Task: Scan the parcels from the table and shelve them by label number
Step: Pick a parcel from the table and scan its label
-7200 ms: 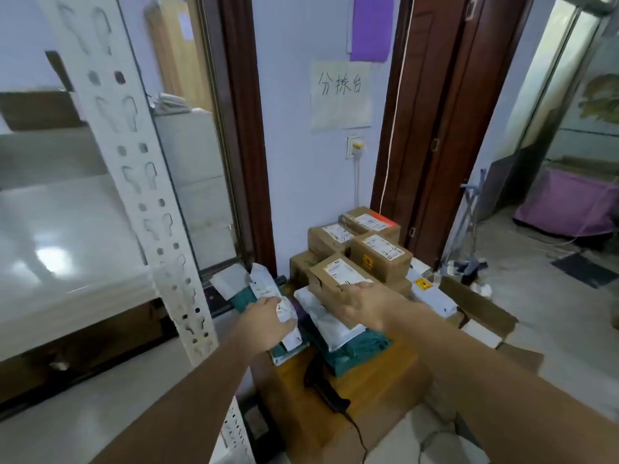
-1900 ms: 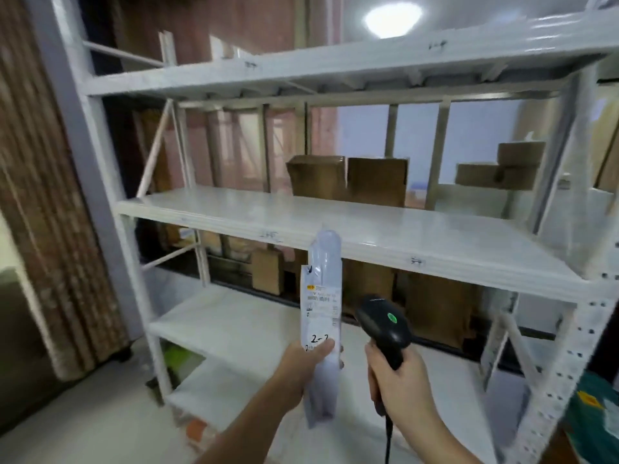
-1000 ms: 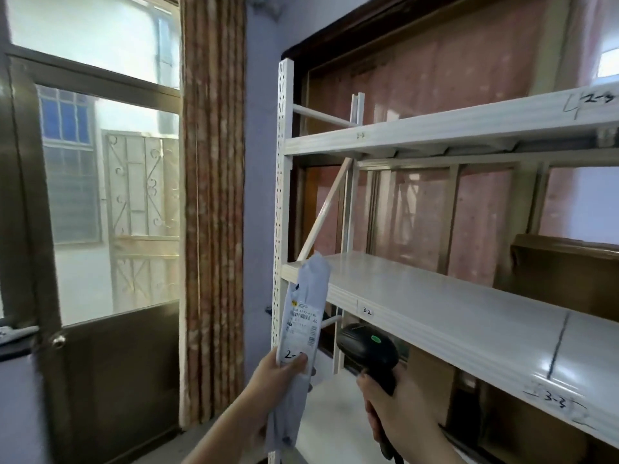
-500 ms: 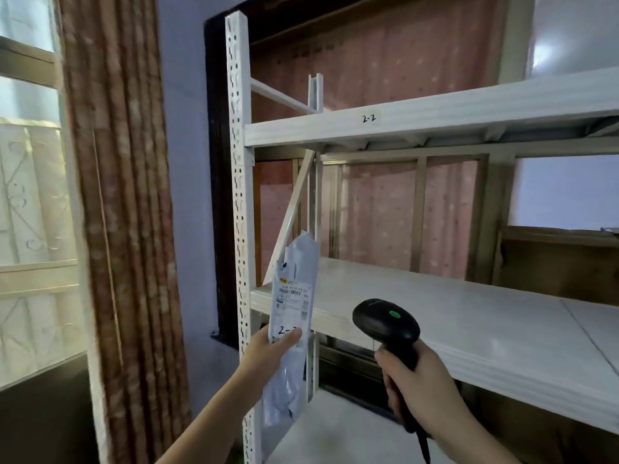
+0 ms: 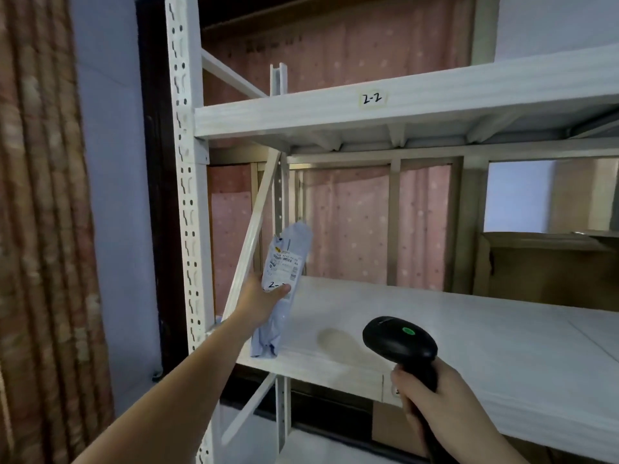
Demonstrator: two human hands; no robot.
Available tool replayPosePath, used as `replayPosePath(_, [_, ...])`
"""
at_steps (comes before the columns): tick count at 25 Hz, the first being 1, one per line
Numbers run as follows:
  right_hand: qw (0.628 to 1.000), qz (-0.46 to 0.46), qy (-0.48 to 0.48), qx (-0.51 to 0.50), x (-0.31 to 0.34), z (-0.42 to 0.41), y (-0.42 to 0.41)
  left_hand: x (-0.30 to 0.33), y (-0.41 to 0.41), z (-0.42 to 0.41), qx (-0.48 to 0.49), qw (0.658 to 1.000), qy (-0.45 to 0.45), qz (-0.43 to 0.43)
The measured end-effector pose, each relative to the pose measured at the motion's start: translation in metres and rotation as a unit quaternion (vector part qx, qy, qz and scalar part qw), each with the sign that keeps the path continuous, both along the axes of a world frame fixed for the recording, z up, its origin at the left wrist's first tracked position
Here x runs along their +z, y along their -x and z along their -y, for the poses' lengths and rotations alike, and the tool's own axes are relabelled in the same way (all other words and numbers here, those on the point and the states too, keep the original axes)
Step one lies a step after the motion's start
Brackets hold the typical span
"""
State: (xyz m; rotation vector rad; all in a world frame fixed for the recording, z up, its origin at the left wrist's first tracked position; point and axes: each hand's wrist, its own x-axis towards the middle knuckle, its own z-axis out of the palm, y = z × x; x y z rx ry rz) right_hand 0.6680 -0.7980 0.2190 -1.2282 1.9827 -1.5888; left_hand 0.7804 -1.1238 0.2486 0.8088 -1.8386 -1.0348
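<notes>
My left hand (image 5: 259,301) grips a long pale-blue plastic parcel (image 5: 284,272) with a white shipping label marked "2-" by hand. The parcel stands nearly upright over the left end of a white shelf board (image 5: 435,333), its lower end touching the board. The shelf board above (image 5: 469,98) carries a tag reading 2-2 (image 5: 371,99). My right hand (image 5: 432,400) holds a black barcode scanner (image 5: 400,344) by its handle, low in front of the shelf, head pointing left and up.
A white perforated upright (image 5: 187,195) and a diagonal brace (image 5: 253,239) frame the rack's left side. A brown cardboard box (image 5: 549,262) sits at the right on the same shelf. A curtain (image 5: 43,229) hangs at the left.
My left hand has moved the parcel forward past the upright and onto the shelf's left end. The view has shifted closer to the rack. The scanner stays low in my right hand.
</notes>
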Motion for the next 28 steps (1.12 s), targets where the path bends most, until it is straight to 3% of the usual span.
replayPosePath(8, [0.999,-0.008,-0.006,-0.047,0.002,0.044,-0.005,-0.031,0.043,0.098,0.01,0.992,-0.022,0.123])
replayPosePath(15, [0.994,-0.014,-0.013,-0.106,0.012,0.073,-0.015,-0.035,0.065,0.158,-0.003,0.944,0.091,0.316])
replayPosePath(19, [0.99,-0.012,-0.02,-0.14,0.016,0.07,-0.021,0.002,0.057,0.102,-0.006,0.885,0.221,0.41])
replayPosePath(23, [0.981,0.001,-0.015,-0.195,0.018,0.035,-0.03,0.026,0.095,0.017,-0.112,0.874,0.317,0.352])
replayPosePath(28, [0.94,0.017,-0.021,-0.341,0.012,-0.073,-0.043,0.022,0.168,-0.169,-0.318,0.821,0.389,0.269])
